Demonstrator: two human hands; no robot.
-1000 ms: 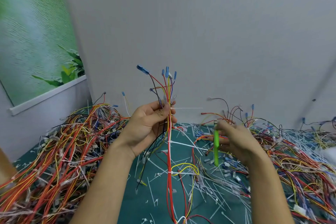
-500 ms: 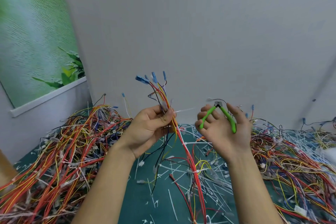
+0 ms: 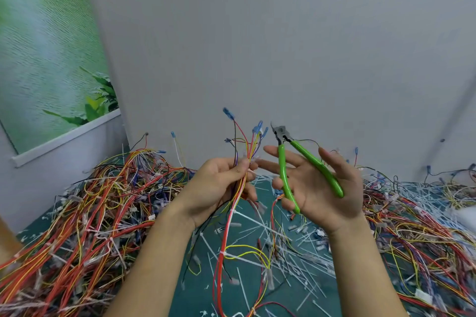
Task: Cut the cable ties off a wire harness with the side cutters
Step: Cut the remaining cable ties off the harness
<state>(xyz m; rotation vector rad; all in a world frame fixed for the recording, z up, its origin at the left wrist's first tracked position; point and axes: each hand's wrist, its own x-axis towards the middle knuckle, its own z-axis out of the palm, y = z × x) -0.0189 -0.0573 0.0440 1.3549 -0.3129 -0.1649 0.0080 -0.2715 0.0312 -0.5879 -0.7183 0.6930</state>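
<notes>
- The left hand (image 3: 219,185) pinches the harness (image 3: 226,234) between thumb and curled fingers near its top. Held this way, the blue-tipped wire ends stand above the grip and the long run hangs down to the tabletop (image 3: 288,301), which probably keeps the bundle taut enough to look over.
- Just right of the harness, the right hand (image 3: 316,188) is turned palm up with most fingers and the thumb spread. The cutters (image 3: 309,159) lie across the palm, only the lower fingers hooked round one green handle.
- The handles are splayed, so the cutters' jaws stand open. They point up toward the wire ends of the harness, close beside them but not touching.
- This loose hold looks like a regrip before a cut, not a working squeeze.
- At least two white ties (image 3: 224,253) still bind the harness below the left hand, so the job on this bundle seems unfinished.
- Under and right of the harness, cut tie scraps (image 3: 257,226) litter the tabletop, likely left where they dropped.
- Left of the harness sits a pile (image 3: 90,213) of tangled wires, and a second heap (image 3: 425,226) lies well to its right. Which is done and which is waiting I cannot tell.
</notes>
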